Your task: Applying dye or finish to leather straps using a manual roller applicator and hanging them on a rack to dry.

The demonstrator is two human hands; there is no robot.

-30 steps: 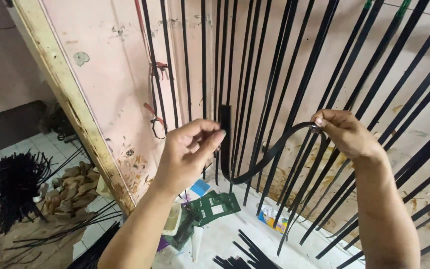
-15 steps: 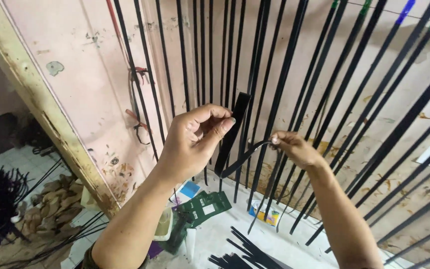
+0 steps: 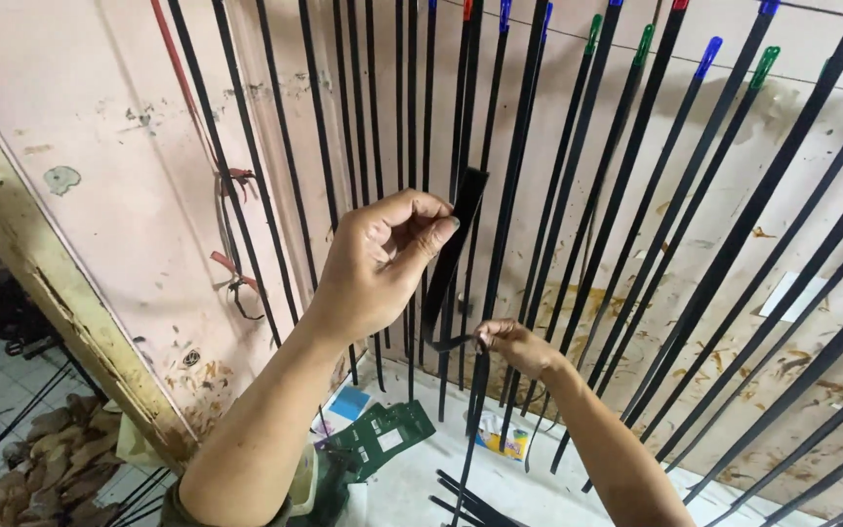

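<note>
Left hand [image 3: 378, 263] raised before a pink wall [image 3: 109, 146], thumb and fingers pinched on the upper part of a short black strip [image 3: 453, 249]. Right hand [image 3: 519, 348] lower, fingertips closed on the strip's bent bottom end, among hanging black rods [image 3: 636, 195].

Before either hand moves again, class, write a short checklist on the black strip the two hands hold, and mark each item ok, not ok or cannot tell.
1. Left hand pinches the upper part of the black strip between thumb and fingers: ok.
2. Right hand grips the strip's lower end: ok.
3. Strip straight along its whole length: not ok, its bottom end curls toward the right hand.
4. Held strip kept apart from the hanging black strips behind: cannot tell, they overlap in the view.
5. Coloured clips holding the hanging strips at the top: ok where visible.
</note>
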